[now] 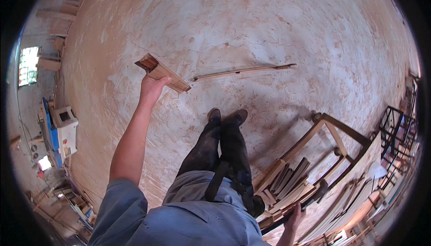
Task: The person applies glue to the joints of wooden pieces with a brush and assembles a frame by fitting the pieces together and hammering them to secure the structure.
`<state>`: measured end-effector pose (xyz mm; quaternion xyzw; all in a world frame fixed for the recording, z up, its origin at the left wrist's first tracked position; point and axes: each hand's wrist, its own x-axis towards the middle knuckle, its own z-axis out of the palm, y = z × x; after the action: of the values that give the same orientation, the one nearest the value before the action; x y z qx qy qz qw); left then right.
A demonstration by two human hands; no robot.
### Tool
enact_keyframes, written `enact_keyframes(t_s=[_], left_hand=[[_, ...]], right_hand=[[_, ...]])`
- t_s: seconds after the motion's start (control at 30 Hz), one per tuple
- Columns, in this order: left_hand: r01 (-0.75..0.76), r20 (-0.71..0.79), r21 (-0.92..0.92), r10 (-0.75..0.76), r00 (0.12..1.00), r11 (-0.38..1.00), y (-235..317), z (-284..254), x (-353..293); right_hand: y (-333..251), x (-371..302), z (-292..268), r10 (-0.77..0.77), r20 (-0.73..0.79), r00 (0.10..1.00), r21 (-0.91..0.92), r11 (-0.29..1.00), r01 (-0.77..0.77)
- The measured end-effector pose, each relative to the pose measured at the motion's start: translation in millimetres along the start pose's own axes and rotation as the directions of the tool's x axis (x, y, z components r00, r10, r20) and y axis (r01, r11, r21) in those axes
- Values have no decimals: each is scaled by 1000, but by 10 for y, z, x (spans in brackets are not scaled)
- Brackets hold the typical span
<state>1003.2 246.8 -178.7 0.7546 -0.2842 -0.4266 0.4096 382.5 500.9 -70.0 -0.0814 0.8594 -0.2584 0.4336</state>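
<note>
Head view, read left to right. At nine o'clock stands a white-and-blue machine (65,122); markings on its casing are too small to read. At ten o'clock the left hand (151,88) is closed on a wooden board (169,76), thumb across its face. The board lies at one o'clock from that hand, its dark-stained end pointing to eleven, the other to three. A thin wooden strip (242,72) rests on the floor (269,26) at one o'clock, apart from the board. At five o'clock the right hand (294,219) is at a dark bar (280,222); whether its fingers close round it, I cannot tell. At four o'clock, a wheeled wooden frame (336,138) stands beside slats (291,174).
</note>
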Motion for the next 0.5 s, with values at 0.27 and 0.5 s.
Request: enact_keyframes(t_s=[0.27, 0.5], left_hand=[[63, -75, 66, -58, 995, 996, -822, -57, 262], [113, -24, -154, -118, 993, 981, -1718, 93, 669]], right_hand=[[-242, 878, 1324, -23, 430, 903, -167, 980, 105], [-708, 954, 2249, 67, 484, 872, -423, 891, 166]])
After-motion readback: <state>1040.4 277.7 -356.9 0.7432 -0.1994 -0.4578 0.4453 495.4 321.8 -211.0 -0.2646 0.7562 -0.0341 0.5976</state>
